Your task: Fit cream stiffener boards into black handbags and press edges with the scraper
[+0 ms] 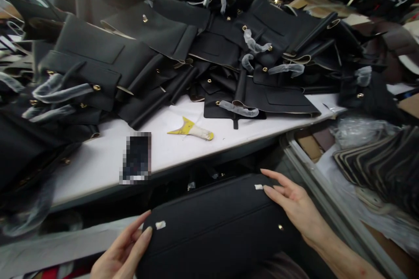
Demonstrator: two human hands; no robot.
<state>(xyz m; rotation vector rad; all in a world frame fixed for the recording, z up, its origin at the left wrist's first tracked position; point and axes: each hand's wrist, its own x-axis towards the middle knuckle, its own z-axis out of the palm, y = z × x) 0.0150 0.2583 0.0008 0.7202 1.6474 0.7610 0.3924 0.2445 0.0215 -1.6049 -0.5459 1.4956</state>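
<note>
A black leather piece [212, 222] spans the space between my hands, in front of the table's near edge. My left hand [126, 246] grips its left end, thumb on top, beside a small white tab [160, 225]. At the upper right corner my right hand [288, 200] pinches the same piece, its thumb near a second white tab [258, 187]. A small gold stud [280, 227] shows on the right part. The lower part of the piece runs out of view.
On the white table [163, 152] lie a yellow forked tool [191, 129], a blurred-out dark rectangle [136, 157] and heaped black bag parts [94, 48] with plastic-wrapped handles. A bin [327, 200] at right holds stacked dark pieces [382, 165].
</note>
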